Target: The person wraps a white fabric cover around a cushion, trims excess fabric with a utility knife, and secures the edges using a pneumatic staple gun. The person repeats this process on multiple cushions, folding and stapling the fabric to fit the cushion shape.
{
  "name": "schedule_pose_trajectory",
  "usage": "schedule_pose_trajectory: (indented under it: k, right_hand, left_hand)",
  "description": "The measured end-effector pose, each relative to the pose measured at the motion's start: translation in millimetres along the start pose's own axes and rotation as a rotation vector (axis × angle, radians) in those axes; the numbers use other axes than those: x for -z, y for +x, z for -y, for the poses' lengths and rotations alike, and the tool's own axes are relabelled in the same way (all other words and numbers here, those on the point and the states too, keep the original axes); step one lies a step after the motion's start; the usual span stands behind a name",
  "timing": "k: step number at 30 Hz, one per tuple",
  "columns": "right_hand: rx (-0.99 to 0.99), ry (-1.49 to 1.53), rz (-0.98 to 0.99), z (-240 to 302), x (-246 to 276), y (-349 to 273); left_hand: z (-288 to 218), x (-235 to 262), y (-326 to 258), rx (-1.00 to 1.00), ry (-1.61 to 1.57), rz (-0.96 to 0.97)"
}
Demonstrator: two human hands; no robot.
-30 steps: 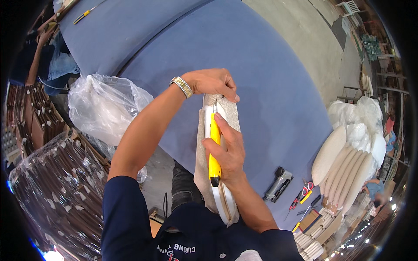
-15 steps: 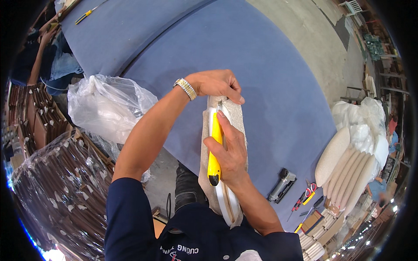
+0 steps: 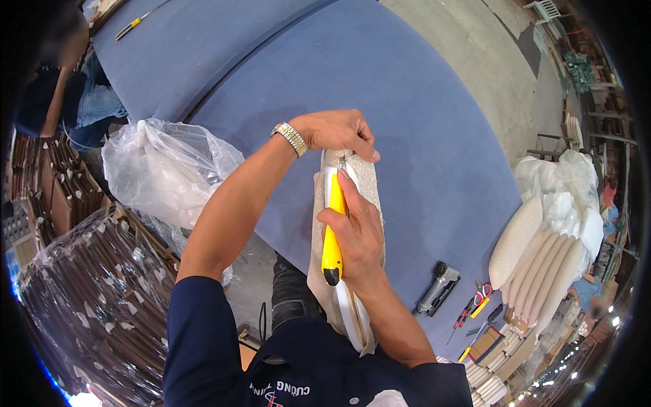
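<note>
A long beige fabric-covered cushion [image 3: 366, 178] stands on edge in front of me, a white strip along its upper side. My right hand [image 3: 356, 234] is wrapped round a yellow utility knife [image 3: 333, 241] with a black end. The knife's metal tip meets the cushion near its far end. My left hand [image 3: 339, 133], wearing a metal-banded watch [image 3: 290, 138], is closed over that far end with fingers curled; it seems to grip the fabric edge, though the palm side is hidden.
A blue-covered table [image 3: 420, 163] spreads beneath. At right lie a staple gun [image 3: 437, 288], red-handled scissors [image 3: 482, 294] and screwdrivers. Beyond them are stacked beige cushions [image 3: 542, 271]. A clear plastic bag [image 3: 169, 169] and wrapped brown panels [image 3: 95, 292] are at left, near another person [image 3: 95, 102].
Both hands and the knife keep almost the same place on the cushion. The view has shifted slightly, and the other person at the upper left has moved.
</note>
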State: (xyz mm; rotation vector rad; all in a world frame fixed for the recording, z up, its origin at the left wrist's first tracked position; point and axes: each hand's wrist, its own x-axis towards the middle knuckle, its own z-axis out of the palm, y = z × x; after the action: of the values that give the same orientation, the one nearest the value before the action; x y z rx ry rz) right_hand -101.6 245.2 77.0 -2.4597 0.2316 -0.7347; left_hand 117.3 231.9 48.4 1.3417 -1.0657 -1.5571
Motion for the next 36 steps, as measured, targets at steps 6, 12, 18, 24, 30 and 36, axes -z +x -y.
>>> schedule_pose_trajectory:
  k: [6, 12, 18, 24, 30, 36]
  right_hand:
    - [-0.042, -0.015, -0.014, 3.8, -2.2, -2.1]
    - [-0.059, 0.163, -0.084, 0.2, 0.4, -6.1]
    - [-0.042, 0.022, -0.315, -18.3, 61.6, 19.2]
    - [-0.516, 0.104, 0.004, -40.9, 43.6, 45.2]
    - [-0.651, 0.465, 0.076, -61.7, 0.8, 28.2]
    - [-0.716, 0.443, -0.067, -43.9, -16.6, 33.0]
  left_hand:
    - [1.4, 0.4, 0.7, -0.008, 0.007, 0.0]
    - [1.1, 0.4, -2.2, -0.019, 0.059, -0.031]
    - [17.8, -31.4, -8.5, -0.045, -0.084, -0.52]
    - [30.7, -81.1, -31.8, -0.187, -0.111, -0.87]
    - [25.1, -100.9, -58.1, -0.258, -0.292, -0.896]
    - [39.9, -104.6, -69.6, -0.234, 0.044, -0.87]
